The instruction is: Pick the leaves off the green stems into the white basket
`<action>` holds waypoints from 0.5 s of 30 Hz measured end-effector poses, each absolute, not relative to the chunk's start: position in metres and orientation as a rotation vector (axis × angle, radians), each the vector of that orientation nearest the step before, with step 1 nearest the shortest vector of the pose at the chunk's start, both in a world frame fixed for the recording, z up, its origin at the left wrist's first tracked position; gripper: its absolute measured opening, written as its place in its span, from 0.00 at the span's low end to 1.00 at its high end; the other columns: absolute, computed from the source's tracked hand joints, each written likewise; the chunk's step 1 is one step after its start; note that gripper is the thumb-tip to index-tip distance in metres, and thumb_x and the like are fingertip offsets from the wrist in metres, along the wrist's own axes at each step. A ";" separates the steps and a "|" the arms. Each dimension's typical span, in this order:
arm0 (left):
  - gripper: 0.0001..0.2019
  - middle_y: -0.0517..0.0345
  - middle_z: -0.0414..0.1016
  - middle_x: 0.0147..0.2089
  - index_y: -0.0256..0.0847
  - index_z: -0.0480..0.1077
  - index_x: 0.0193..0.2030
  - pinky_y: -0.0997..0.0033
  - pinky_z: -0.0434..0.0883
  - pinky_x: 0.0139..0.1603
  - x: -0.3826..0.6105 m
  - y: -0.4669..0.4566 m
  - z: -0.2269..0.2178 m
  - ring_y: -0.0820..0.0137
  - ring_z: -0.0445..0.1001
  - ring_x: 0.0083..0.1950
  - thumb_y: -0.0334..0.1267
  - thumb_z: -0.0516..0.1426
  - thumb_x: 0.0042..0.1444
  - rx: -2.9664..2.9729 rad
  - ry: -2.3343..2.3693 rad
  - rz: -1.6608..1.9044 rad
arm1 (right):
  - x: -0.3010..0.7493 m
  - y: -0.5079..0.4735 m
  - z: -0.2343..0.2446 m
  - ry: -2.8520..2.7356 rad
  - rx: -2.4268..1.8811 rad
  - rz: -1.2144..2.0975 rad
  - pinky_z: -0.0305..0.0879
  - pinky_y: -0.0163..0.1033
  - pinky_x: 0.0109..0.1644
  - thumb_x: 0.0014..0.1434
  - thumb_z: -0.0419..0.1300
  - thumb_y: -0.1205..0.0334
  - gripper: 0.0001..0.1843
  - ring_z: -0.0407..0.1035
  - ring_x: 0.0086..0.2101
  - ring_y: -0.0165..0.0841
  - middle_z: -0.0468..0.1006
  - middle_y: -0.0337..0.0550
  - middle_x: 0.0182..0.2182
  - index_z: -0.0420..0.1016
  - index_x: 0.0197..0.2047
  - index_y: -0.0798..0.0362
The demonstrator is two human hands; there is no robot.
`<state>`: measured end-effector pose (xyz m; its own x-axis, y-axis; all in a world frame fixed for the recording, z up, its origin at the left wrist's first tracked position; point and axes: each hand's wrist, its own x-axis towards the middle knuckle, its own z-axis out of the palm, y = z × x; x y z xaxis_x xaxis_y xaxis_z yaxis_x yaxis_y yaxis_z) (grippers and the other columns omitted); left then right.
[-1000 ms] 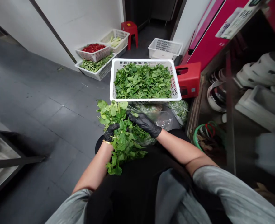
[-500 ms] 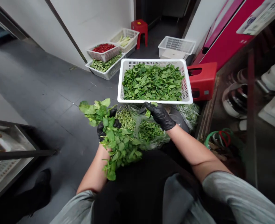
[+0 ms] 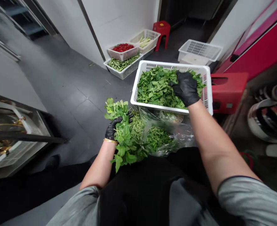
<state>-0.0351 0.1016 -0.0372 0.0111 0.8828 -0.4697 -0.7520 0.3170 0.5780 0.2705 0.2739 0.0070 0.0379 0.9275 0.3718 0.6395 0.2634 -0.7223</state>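
The left hand [image 3: 112, 128], gloved in black at the centre-left of the frame, is curled closed around a leafy bunch [image 3: 123, 133], as it was half a second ago; the greens hang toward the lap. The right hand [image 3: 186, 88], then just below the basket's near rim pinching a few leaves, now reaches into the white basket [image 3: 157, 106] right of centre, fingers partly bent on the loose leaves [image 3: 153, 86]; whether it grips any I cannot tell. Below the basket lie cut stems [image 3: 137, 125] and a clear plastic bag [image 3: 184, 133] with greens. A red stool [image 3: 233, 88] sits at the right, and red chillies [image 3: 123, 47] fill a smaller crate in the upper middle. The whole scene appears farther right than before.
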 end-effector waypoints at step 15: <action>0.10 0.52 0.85 0.37 0.39 0.80 0.40 0.56 0.82 0.53 0.008 0.076 -0.066 0.52 0.84 0.50 0.33 0.69 0.49 0.058 0.961 1.173 | 0.181 0.133 -0.028 -1.713 -1.145 1.483 0.65 0.37 0.35 0.56 0.68 0.43 0.21 0.71 0.29 0.33 0.80 0.38 0.30 0.81 0.41 0.53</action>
